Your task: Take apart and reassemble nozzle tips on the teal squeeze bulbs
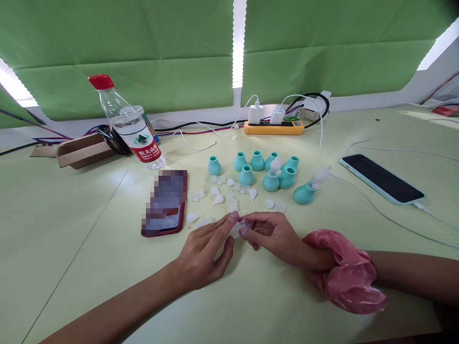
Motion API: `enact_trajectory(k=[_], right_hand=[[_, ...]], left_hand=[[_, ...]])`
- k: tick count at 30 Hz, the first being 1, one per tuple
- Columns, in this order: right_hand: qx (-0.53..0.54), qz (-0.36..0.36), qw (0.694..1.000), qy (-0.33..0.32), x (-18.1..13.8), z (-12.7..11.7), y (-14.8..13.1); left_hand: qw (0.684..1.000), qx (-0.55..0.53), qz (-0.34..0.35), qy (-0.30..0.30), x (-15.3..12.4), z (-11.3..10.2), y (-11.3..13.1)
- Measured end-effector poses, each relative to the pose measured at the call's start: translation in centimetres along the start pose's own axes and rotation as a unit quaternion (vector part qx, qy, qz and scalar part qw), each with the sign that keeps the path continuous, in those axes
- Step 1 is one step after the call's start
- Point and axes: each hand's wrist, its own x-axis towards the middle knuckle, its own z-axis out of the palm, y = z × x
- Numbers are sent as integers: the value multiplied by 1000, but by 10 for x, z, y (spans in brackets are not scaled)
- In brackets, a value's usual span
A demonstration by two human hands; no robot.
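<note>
Between both hands is a small clear plastic tube piece [239,228]. My left hand [206,251] grips its left side with thumb and fingers. On its right side, my right hand [270,234] pinches it, fingers curled; a pink scrunchie [346,272] circles that wrist. Just beyond my fingers lie loose translucent tube parts [196,196] and small white pieces [217,199]. Behind them stand several turquoise rubber bulbs [245,176], mostly with open necks. One turquoise bulb [271,181] has a white-tipped clear part in its neck, and another bulb [304,194] leans with a clear nozzle [320,177] attached.
A phone in a red case [165,203] lies to the left, near a red-capped water bottle [132,124] and a cardboard box [84,152]. An orange power strip [274,128] with chargers sits at the back. Another phone [382,177] with a cable lies right.
</note>
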Motion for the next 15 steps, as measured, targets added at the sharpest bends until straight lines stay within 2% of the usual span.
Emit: enact_trajectory(k=[2,4,6,11,13,15], right_hand=[[5,-4,1000,-7,0,0,0],[7,-6,1000,-11,0,0,0],[10,-5,1000,-11,0,0,0],[9,-14,1000,-3,-1,1,0],[5,-16,1000,-2,-1,0,0],[-2,-18,1000,-1,-2,0,-1]], left_hand=[[998,30,48,-17,-1,0,-1],[997,31,66,-28,-1,-1,-1],[999,0,41,-31,-1,-3,1],[992,-94,-78,-43,-1,-6,7],[989,-111,-93,-40,-3,-4,8],[991,-110,-75,-26,-6,-1,8]])
